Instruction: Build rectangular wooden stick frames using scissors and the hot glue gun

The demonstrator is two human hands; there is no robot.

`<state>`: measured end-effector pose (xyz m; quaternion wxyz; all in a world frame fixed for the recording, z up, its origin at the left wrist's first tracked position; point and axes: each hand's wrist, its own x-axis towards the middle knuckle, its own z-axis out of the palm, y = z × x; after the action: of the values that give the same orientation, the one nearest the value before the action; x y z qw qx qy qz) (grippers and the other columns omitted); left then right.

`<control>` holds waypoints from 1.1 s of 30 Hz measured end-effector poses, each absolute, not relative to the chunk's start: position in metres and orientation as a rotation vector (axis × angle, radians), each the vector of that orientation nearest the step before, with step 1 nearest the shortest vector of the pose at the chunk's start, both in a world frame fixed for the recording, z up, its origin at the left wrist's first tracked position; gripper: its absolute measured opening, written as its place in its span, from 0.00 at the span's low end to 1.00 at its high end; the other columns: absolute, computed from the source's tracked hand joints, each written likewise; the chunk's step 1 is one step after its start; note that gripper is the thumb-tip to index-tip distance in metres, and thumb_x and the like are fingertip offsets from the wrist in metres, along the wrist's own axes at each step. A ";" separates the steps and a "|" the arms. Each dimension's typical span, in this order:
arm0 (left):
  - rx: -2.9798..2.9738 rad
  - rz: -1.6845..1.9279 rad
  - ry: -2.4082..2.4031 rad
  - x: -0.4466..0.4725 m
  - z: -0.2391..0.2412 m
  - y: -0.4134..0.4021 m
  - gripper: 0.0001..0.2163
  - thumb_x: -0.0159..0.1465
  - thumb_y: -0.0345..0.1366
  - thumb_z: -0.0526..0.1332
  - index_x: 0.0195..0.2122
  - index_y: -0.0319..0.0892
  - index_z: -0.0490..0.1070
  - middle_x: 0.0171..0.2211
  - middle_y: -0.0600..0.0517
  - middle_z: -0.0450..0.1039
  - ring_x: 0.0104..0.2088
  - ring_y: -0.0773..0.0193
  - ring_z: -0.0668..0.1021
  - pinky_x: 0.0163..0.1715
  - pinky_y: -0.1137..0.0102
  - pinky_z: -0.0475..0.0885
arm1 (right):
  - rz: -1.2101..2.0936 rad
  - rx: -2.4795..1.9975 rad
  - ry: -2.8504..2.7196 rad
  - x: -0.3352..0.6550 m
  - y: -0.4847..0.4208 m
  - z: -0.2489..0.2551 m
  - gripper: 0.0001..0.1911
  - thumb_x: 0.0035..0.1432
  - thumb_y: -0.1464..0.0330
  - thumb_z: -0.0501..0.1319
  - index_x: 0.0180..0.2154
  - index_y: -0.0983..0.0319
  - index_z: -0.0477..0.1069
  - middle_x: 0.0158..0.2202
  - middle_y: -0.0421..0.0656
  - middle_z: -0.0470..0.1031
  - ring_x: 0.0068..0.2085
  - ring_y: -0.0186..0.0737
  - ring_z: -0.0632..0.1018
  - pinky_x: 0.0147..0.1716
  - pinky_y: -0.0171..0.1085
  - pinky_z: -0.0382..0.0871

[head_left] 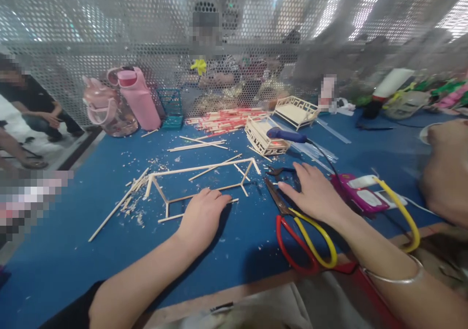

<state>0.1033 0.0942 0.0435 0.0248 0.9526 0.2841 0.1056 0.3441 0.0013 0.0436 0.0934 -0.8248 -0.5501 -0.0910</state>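
My left hand (203,214) is at the front edge of a frame of thin wooden sticks (197,166), fingers closed over a loose-looking wooden stick (170,219) whose ends show on both sides. The fingertips' exact grip is hidden. To the right, my right hand (316,192) has thumb and fingers apart, with the fingers at the handles of small dark pliers (278,171); whether they touch cannot be made out. Just under that hand lie scissors (281,204) with one red and one yellow handle, blades partly apart.
A blue glue gun (287,135) rests by two small wooden lattice models (261,136) (296,110). Loose sticks (197,145), red-marked sticks (226,120) and clear glue sticks (332,130) lie around. Pink bottles (141,97) stand back left. A purple device (360,192) and another person's arm (448,173) are at right.
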 end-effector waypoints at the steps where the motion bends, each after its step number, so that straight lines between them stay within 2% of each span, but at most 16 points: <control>1: 2.943 0.352 0.859 0.104 0.044 0.094 0.11 0.65 0.27 0.55 0.42 0.42 0.76 0.35 0.48 0.77 0.37 0.57 0.76 0.40 0.61 0.73 | -0.248 -2.407 -1.649 0.340 -0.001 0.049 0.25 0.62 0.54 0.49 0.47 0.67 0.70 0.46 0.58 0.76 0.47 0.56 0.76 0.41 0.47 0.70; 3: 2.928 0.415 0.868 0.104 0.047 0.091 0.08 0.64 0.29 0.58 0.40 0.42 0.76 0.36 0.48 0.78 0.37 0.57 0.76 0.38 0.62 0.73 | -0.102 -2.379 -1.705 0.328 -0.006 0.061 0.18 0.62 0.57 0.50 0.33 0.61 0.73 0.31 0.47 0.79 0.32 0.47 0.79 0.28 0.40 0.68; 5: 2.920 0.498 0.870 0.095 0.051 0.083 0.07 0.62 0.31 0.60 0.40 0.42 0.75 0.37 0.47 0.77 0.37 0.57 0.76 0.37 0.63 0.73 | 0.063 -2.289 -1.854 0.316 -0.009 0.071 0.16 0.63 0.61 0.52 0.26 0.58 0.71 0.23 0.41 0.77 0.25 0.42 0.77 0.23 0.36 0.64; 7: 2.918 0.567 0.837 0.076 0.055 0.073 0.06 0.63 0.33 0.59 0.39 0.42 0.75 0.35 0.48 0.77 0.35 0.58 0.77 0.35 0.64 0.72 | 0.153 -2.088 -2.045 0.306 -0.008 0.075 0.13 0.62 0.66 0.54 0.27 0.58 0.71 0.26 0.40 0.78 0.28 0.39 0.78 0.25 0.35 0.65; 9: 2.893 0.595 0.870 0.047 0.058 0.066 0.08 0.66 0.35 0.55 0.37 0.44 0.74 0.31 0.50 0.76 0.32 0.60 0.76 0.34 0.66 0.72 | 0.174 -1.889 -2.195 0.301 -0.002 0.073 0.09 0.61 0.69 0.55 0.33 0.59 0.74 0.32 0.41 0.80 0.33 0.39 0.79 0.30 0.34 0.67; 13: 2.685 0.559 1.266 -0.011 0.059 0.070 0.11 0.66 0.42 0.55 0.34 0.44 0.74 0.30 0.51 0.76 0.31 0.61 0.77 0.32 0.69 0.71 | 0.077 -1.705 -2.383 0.293 0.020 0.064 0.10 0.62 0.69 0.55 0.40 0.59 0.76 0.36 0.43 0.80 0.37 0.41 0.80 0.33 0.36 0.69; 17: 2.505 0.468 1.474 -0.032 0.062 0.083 0.11 0.64 0.42 0.55 0.34 0.44 0.74 0.31 0.50 0.77 0.31 0.61 0.78 0.32 0.69 0.72 | 0.003 -1.701 -2.462 0.282 0.041 0.053 0.08 0.60 0.67 0.58 0.37 0.58 0.77 0.37 0.42 0.81 0.37 0.44 0.80 0.29 0.36 0.67; 21: 2.491 0.375 1.322 -0.024 0.071 0.092 0.12 0.64 0.39 0.52 0.38 0.43 0.75 0.35 0.49 0.78 0.35 0.61 0.79 0.38 0.69 0.72 | 0.004 -1.692 -2.467 0.280 0.045 0.044 0.12 0.62 0.67 0.55 0.32 0.57 0.76 0.33 0.39 0.81 0.33 0.41 0.80 0.26 0.35 0.64; 26: 2.579 0.240 1.160 -0.012 0.073 0.106 0.14 0.62 0.36 0.55 0.47 0.42 0.75 0.39 0.48 0.77 0.39 0.59 0.78 0.41 0.66 0.73 | 0.004 -1.686 -2.443 0.286 0.041 0.038 0.16 0.64 0.65 0.51 0.32 0.57 0.76 0.33 0.40 0.81 0.32 0.43 0.80 0.24 0.37 0.63; 33: 2.602 0.227 1.078 -0.005 0.061 0.120 0.10 0.61 0.33 0.57 0.37 0.44 0.79 0.33 0.51 0.78 0.35 0.63 0.78 0.38 0.69 0.74 | 0.022 -1.686 -2.382 0.291 0.041 0.034 0.14 0.63 0.65 0.52 0.30 0.56 0.75 0.31 0.39 0.81 0.30 0.43 0.80 0.24 0.37 0.64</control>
<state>-0.0046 0.1203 0.0612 0.1575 0.9093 0.3768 0.0792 0.2909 0.0410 0.0341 0.1115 -0.5740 -0.8112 0.0074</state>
